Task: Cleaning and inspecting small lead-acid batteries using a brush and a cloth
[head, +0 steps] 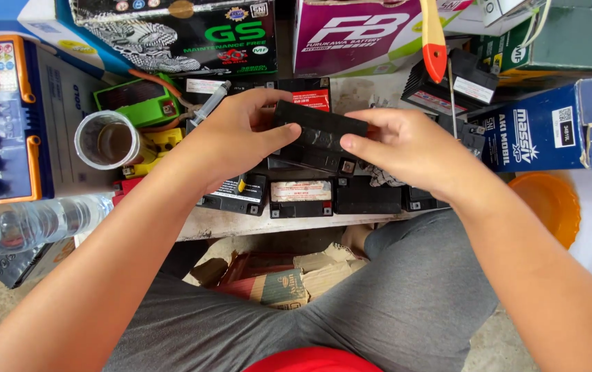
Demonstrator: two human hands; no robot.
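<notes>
over the low white bench (254, 224) crowded with boxy black batteries (301, 198), both hands hold a small matte black battery (318, 136) just above the row, seemingly mid-inspection. left hand (230, 138) clasps its left end, thumb on top; right hand (406, 148) pinches the right end, so turning it calls for a firm two-handed hold.

Clear water bottle (31, 224), tape roll (106, 140), syringe (210, 102), orange bowl (549, 204), blue carton (558, 124).
</notes>
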